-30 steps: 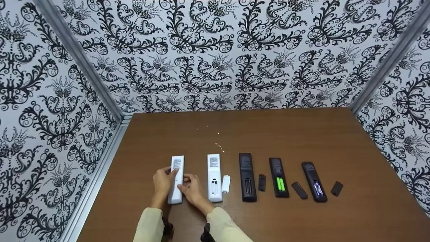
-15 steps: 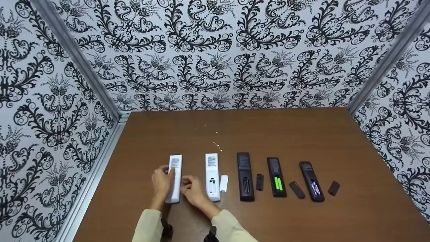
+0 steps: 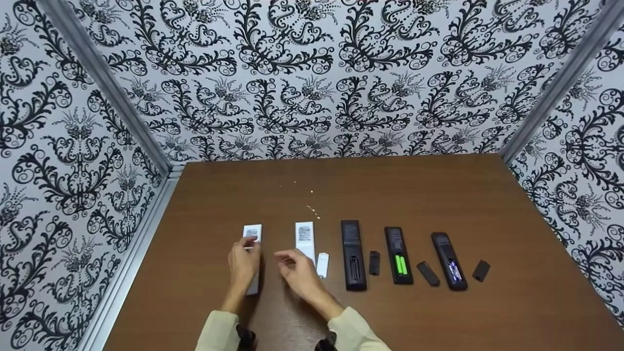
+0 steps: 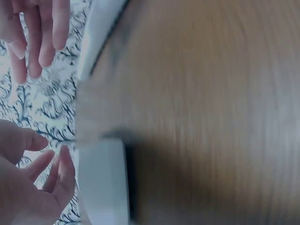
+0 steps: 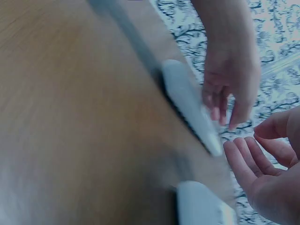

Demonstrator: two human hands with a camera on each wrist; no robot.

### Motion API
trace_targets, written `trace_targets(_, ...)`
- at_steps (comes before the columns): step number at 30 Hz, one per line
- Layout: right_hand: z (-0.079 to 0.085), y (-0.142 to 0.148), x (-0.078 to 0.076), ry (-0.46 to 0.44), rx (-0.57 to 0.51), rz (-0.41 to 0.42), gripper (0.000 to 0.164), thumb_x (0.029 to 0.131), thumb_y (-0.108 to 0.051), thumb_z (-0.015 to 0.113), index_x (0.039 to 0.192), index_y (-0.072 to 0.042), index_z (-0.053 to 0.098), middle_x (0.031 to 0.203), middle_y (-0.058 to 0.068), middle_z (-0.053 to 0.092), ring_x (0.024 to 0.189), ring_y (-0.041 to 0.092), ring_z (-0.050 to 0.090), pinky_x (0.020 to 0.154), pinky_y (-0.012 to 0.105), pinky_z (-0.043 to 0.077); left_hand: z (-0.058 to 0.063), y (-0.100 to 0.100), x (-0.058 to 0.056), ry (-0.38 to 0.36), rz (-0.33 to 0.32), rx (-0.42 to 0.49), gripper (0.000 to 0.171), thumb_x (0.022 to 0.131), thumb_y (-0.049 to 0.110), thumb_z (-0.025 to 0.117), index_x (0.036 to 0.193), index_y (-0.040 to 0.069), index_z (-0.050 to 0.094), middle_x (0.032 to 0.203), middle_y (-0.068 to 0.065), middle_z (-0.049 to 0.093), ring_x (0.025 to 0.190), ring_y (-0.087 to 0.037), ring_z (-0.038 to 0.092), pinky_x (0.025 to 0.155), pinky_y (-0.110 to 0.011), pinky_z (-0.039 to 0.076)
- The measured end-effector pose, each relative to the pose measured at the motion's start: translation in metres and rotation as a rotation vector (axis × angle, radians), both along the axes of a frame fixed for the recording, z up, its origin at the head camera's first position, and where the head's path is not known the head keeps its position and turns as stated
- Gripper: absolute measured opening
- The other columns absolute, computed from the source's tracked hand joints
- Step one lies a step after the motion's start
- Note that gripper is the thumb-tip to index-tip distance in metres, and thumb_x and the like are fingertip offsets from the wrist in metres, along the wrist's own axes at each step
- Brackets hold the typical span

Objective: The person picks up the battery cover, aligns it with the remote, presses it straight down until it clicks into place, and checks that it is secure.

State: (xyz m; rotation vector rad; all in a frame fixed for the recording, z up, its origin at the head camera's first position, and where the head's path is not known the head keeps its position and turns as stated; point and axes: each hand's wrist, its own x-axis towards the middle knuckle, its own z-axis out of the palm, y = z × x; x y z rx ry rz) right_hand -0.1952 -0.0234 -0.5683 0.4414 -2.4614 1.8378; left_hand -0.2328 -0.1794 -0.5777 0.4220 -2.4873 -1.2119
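A white remote control [image 3: 252, 230] lies back up at the far left of the row. Over it hovers my left hand [image 3: 243, 261], its fingers loosely bent and holding nothing; the left wrist view shows a gap between thumb and fingers. My right hand [image 3: 300, 273] hangs in the air by a second white remote [image 3: 304, 239], hiding that remote's lower part. Its fingers are relaxed and grip nothing. To the right of this remote lies a loose white battery cover [image 3: 322, 264].
Further right lie a black remote [image 3: 351, 239] with an uncovered compartment, another [image 3: 394, 239] with green batteries, and a third [image 3: 442, 246] with purplish batteries. Black battery covers [image 3: 374, 263] lie beside them. Patterned walls [image 3: 312, 97] bound the brown table [image 3: 390, 195].
Both hands have come away from the left white remote. The left hand has lifted over it, and the right hand has moved right, towards the second white remote. The view shifts slightly.
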Motion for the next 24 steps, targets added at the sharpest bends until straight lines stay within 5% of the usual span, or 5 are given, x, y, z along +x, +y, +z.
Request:
trace_targets(8,0.004,0.024,0.006,0.107,0.157,-0.024,0.022,0.089,0.004,0.065,0.110,-0.001,0.072,0.099,0.010,0.068,0.089,0.022,0.067,0.074,0.025,0.058,0.005,0.014,0.003,-0.017,-0.071,0.108,0.019,0.091,0.010,0.070,0.106,0.001,0.074,0.100,-0.017,0.076,0.091,-0.030,0.072,0.079,-0.038,0.055)
trace_targets(12,0.002,0.037,0.010,0.154,0.240,-0.045,0.023,0.088,0.002,0.067,0.109,-0.004,0.072,0.103,0.009,0.067,0.096,0.027,0.066,0.082,0.029,0.056,0.008,0.021,0.002,-0.028,-0.120,0.172,0.022,0.092,0.010,0.070,0.110,-0.003,0.072,0.102,-0.019,0.075,0.093,-0.031,0.071,0.076,-0.031,0.054)
trace_targets(24,-0.002,0.066,0.013,0.277,0.412,-0.131,0.026,0.085,-0.001,0.074,0.110,-0.006,0.073,0.109,0.005,0.069,0.104,0.025,0.066,0.093,0.041,0.054,0.004,0.049,-0.002,-0.056,-0.241,0.240,0.035,0.089,0.009,0.072,0.119,-0.008,0.066,0.108,-0.023,0.073,0.102,-0.037,0.070,0.090,-0.046,0.056)
